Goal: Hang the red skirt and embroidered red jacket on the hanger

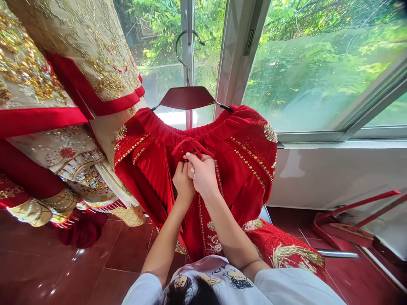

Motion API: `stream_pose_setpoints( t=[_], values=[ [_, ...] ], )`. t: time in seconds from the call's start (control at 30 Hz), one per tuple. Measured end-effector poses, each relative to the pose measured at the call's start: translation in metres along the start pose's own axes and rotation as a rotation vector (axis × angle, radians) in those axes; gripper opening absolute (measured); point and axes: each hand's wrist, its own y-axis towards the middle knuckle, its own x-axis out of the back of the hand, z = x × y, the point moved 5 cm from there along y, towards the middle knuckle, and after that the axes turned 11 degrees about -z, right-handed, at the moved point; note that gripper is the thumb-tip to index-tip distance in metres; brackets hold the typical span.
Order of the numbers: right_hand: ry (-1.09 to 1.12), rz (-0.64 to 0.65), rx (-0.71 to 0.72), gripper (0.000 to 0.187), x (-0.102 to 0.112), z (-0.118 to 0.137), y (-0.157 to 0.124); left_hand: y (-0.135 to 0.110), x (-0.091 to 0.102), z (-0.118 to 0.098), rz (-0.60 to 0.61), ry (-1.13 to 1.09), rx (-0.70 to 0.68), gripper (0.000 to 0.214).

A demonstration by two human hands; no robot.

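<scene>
A red pleated skirt [244,169] with gold beading and a gathered waistband hangs from a clip hanger [187,98] before me. Its drawstring [193,143] forms a loose bow at the front of the waistband. Just below the bow, my left hand [183,181] and my right hand [201,171] are pressed together, fingers curled. Red cord or fabric shows at the right fingertips. Both hands are closed, but what lies inside them is mostly hidden. My right hand partly covers the left.
Embroidered cream and red garments [95,63] hang close on the left. Behind the hanger stands a sliding window [324,76] with a metal frame. Low on the right, a red dustpan [346,233] rests on the tiled floor [95,262] near the wall.
</scene>
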Motion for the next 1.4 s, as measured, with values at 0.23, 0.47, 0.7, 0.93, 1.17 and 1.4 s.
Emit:
stream_pose_setpoints(
  t=[0.23,0.47,0.7,0.93,1.17,1.4],
  values=[
    [-0.670,-0.062,0.828,0.019,0.073,0.107,-0.048,0.032,0.096,0.018,0.271,-0.397,-0.236,0.021],
    [-0.799,-0.085,1.005,0.050,0.129,0.155,0.044,0.170,0.145,0.091,-0.087,-0.280,-0.439,0.053],
    [-0.475,0.093,0.737,0.055,0.123,0.155,0.093,0.133,0.110,0.102,-0.376,-0.484,-0.118,0.039],
    [-0.349,0.041,0.748,0.055,0.132,0.182,0.123,0.087,0.093,0.082,-0.475,-0.527,-0.013,0.031],
    [-0.392,-0.069,0.753,0.063,0.142,0.145,0.137,0.095,0.116,0.095,-0.587,-0.421,-0.111,0.033],
    [-0.814,-0.556,1.152,0.032,0.154,0.077,0.009,-0.030,0.090,0.067,-0.677,-0.167,-0.250,0.023]
  ],
)
